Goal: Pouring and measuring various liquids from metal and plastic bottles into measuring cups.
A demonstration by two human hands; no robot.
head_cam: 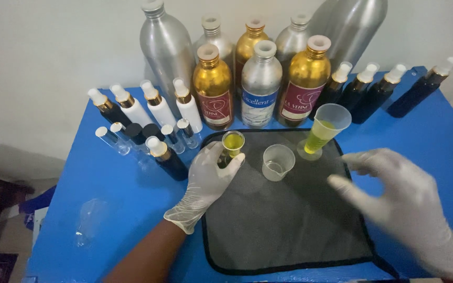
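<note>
- Small dark bottle (225,160): stands upright at the upper left of the black mat (284,230); the gloved left hand (205,181) wraps around its body, so little of it shows.
- Small gold-rimmed funnel (233,142): sits in the bottle's neck, holding yellow-green liquid.
- Small clear cup (278,162): upright on the mat just right of the bottle, open, looking nearly empty.
- Clear measuring cup (325,131): tilted on the mat's upper right, partly filled with yellow-green liquid; the gloved right hand (405,202) is nearby, open and blurred, touching nothing.
</note>
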